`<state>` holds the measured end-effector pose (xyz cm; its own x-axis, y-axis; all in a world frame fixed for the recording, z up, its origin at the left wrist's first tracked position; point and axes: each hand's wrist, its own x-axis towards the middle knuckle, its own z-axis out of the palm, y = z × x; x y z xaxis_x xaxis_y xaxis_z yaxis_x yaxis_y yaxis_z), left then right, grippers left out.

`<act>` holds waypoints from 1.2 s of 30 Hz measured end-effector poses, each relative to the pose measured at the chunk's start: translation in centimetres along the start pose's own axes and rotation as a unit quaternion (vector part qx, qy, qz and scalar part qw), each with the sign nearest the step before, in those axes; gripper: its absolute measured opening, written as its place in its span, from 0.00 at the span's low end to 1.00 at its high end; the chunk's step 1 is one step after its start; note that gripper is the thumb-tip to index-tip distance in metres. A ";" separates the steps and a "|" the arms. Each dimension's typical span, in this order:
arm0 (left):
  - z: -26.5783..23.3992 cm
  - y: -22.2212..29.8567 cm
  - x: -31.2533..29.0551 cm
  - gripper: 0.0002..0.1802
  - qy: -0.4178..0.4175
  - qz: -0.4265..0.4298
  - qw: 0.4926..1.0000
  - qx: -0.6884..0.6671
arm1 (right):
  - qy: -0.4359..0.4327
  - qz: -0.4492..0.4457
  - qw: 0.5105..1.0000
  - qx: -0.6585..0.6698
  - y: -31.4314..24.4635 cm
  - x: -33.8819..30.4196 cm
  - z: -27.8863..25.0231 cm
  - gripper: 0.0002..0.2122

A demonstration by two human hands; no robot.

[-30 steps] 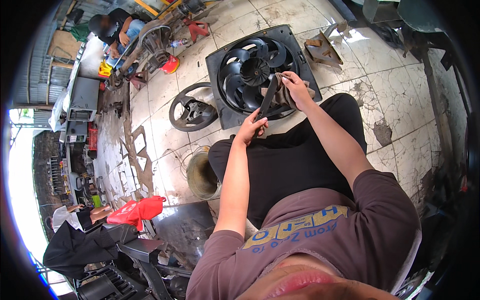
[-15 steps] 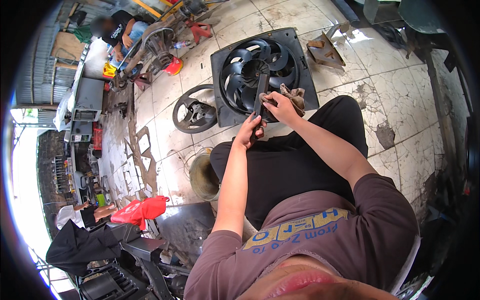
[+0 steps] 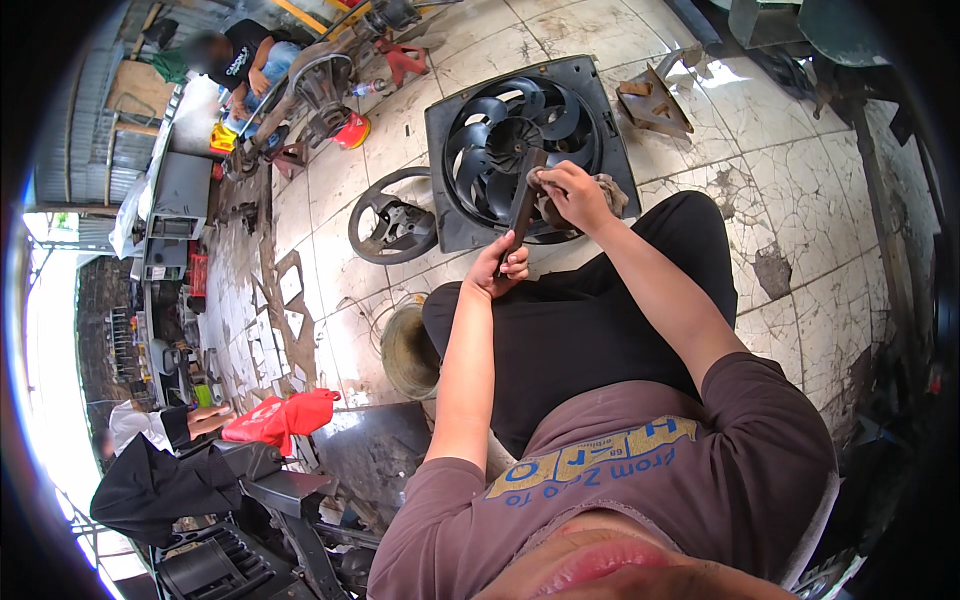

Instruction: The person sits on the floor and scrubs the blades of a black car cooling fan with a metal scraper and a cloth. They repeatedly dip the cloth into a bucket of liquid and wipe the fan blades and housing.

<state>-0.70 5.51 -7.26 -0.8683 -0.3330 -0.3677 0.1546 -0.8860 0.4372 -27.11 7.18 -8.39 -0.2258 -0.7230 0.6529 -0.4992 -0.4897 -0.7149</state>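
My left hand [image 3: 496, 266] is closed around the lower end of a long, dark, flat bar [image 3: 521, 212], which slants up and away from me over my lap. My right hand [image 3: 579, 196] grips a crumpled, dirty greyish-brown rag [image 3: 613, 196] and presses part of it against the bar's upper stretch. What exactly the bar belongs to cannot be made out. Just beyond my hands lies a black radiator fan [image 3: 472, 134] in a square shroud, partly covered by the bar and the right hand. A dark steering wheel [image 3: 362, 222] rests on the floor left of the fan.
A metal bucket [image 3: 402, 352] stands beside my left knee. Right of the fan sits a rusty metal tray [image 3: 660, 108] with brown blocks. Farther left are a red jack stand [image 3: 402, 62], a seated person [image 3: 255, 65] and a red bag [image 3: 285, 418]. Cracked white tiles cover the floor.
My right hand and the rag have moved up and slightly right, toward the bar's far end. The bar has tilted a little to the right; my left hand keeps its hold.
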 end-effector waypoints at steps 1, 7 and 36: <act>0.1 -0.1 -0.1 0.21 0.005 -0.001 1.000 0.006 | 0.005 0.041 0.999 0.007 0.2 -0.1 -0.1 0.09; 0.7 -0.4 0.7 0.29 0.126 0.033 0.973 0.190 | 0.053 0.281 0.936 0.205 3.0 0.7 -1.1 0.10; -1.0 -1.0 2.3 0.40 0.291 0.195 0.724 0.594 | -0.037 0.272 0.959 0.073 4.4 1.0 -2.3 0.08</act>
<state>-2.40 5.28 -9.35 -0.4694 -0.8688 -0.1576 -0.4798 0.1012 0.8715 -31.44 5.40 -10.31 -0.3561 -0.9210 0.1578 -0.2008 -0.0895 -0.9755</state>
